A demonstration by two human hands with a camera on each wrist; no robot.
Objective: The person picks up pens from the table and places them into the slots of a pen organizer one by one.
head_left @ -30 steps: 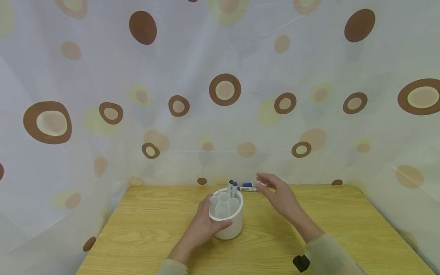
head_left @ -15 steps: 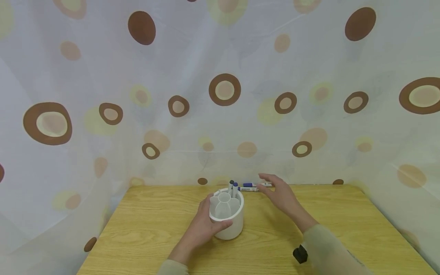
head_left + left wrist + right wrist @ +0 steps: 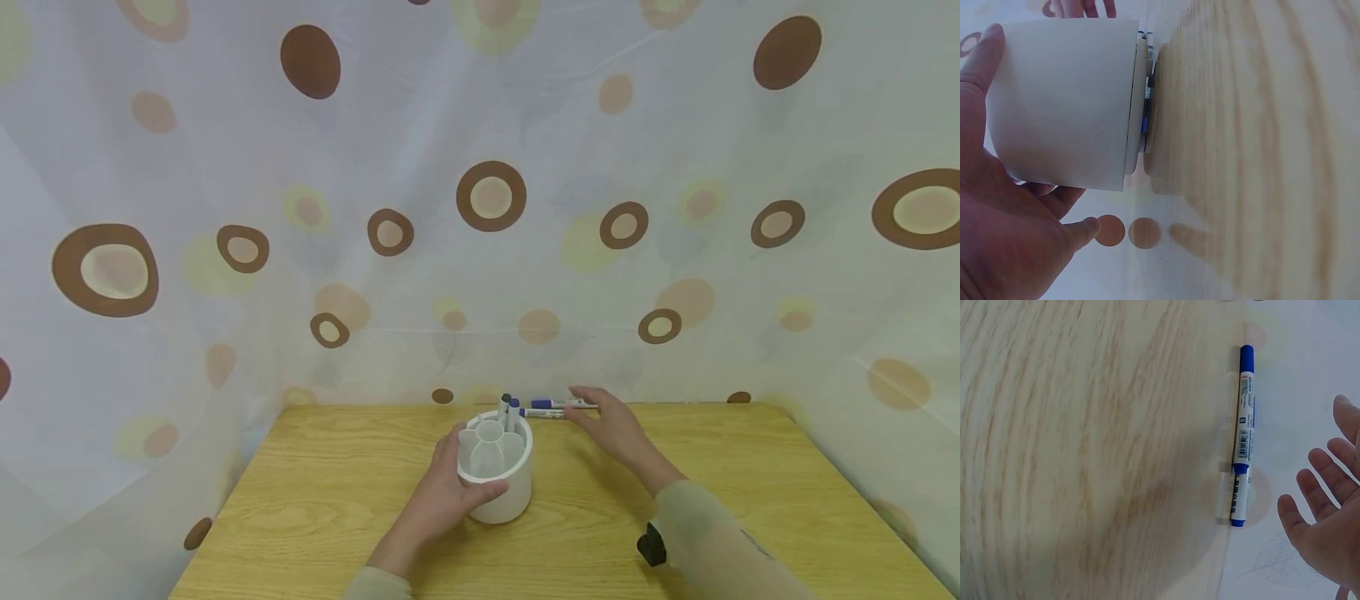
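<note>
We see a screened-off spot: a pale, brown-and-tan oval-printed sheet stands behind and along both sides of a wood-grain tabletop. Whether home or office, we cannot tell.

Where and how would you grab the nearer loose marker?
Probably pinch the nearer marker mid-barrel, across its length, coming down from above and the right. It's slim and lies flat, running left to right; its left end sits by the white holder and the farther marker lies just behind, so those sides look tighter.
</note>
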